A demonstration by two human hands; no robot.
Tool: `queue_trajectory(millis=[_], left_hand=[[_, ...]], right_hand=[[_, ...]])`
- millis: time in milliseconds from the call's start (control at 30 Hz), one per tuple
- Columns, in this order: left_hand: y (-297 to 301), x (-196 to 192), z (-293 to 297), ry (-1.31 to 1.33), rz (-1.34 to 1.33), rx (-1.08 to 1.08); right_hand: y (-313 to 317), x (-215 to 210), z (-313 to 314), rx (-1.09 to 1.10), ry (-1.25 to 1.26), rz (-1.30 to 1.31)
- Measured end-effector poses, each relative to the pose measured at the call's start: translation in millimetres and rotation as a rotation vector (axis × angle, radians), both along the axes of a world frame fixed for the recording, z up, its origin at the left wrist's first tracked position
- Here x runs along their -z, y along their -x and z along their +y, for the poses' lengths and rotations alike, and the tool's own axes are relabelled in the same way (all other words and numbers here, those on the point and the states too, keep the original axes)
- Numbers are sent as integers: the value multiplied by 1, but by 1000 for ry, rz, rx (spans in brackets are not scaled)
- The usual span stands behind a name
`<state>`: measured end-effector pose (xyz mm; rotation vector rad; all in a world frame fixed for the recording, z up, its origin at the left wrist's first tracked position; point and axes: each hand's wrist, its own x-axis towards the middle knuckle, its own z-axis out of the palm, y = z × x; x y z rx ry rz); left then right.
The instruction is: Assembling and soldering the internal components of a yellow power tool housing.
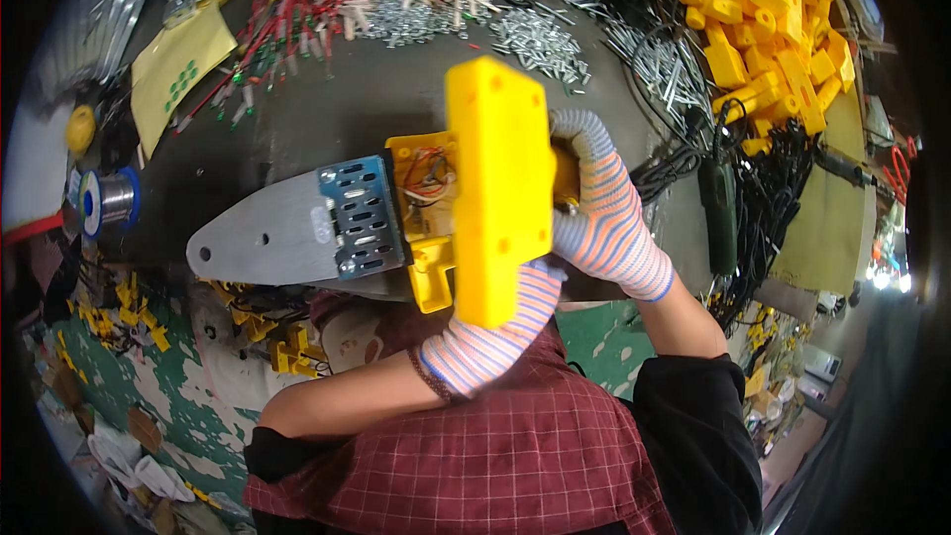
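A pipe welding iron [272,233], with a flat grey metal plate and a slotted metal guard [359,218], lies pointing left over the table's near edge. Its yellow body [433,277] is open, and thin wires [429,174] show inside. Raised in front of it stands a long yellow housing cover [500,188], tilted upright, hiding much of the handle end. My right hand [612,213], in a striped knit glove, is curled around the yellow handle end beside the cover. My left hand [495,332], gloved likewise, reaches under the cover's lower end; its fingers are hidden.
Piles of screws [540,45] and red and white wired lights [327,10] lie along the far side. Yellow housing parts [768,35] heap at far right, beside black cables [778,193]. A solder spool [109,200] stands at left; a dark green tool [718,213] lies at right.
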<state>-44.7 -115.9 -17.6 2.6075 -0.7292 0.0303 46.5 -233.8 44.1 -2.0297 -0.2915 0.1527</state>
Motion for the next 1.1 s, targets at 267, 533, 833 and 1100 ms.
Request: queue_trajectory(millis=[267, 533, 833, 1100], left_hand=[[17, -48, 102, 340, -274, 463], [-10, -19, 137, 232, -373, 71], [-16, -25, 131, 141, -481, 132], [-16, -17, 122, 100, -545, -6]], right_hand=[[-4, 1, -1, -178, 258, -197], [3, 10, -7, -257, 381, -375], [8, 15, 0, -202, 397, -665], [-65, -5, -5, -747, 962, -189]])
